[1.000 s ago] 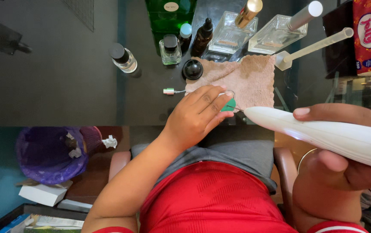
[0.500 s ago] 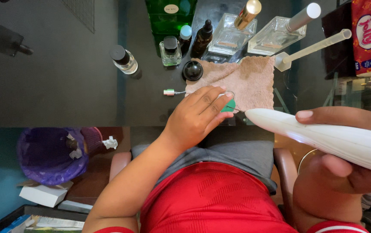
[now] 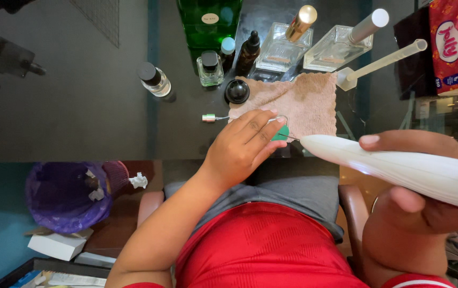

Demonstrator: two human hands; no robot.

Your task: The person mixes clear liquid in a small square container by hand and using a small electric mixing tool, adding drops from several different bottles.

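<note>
We see the left hand [image 3: 242, 146] at the near edge of the beige cloth [image 3: 303, 101] on the dark bench [image 3: 79, 106], its fingers [image 3: 263, 125] pinching a small green piece [image 3: 281, 133], possibly a funnel. The right hand [image 3: 426, 202] is clenched around a white pen-shaped tool [image 3: 394, 168], whose thin tip touches that piece.

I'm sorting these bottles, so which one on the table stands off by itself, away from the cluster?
The small clear bottle with the black cap, left of the group; the others crowd together by the green bottle.
</note>
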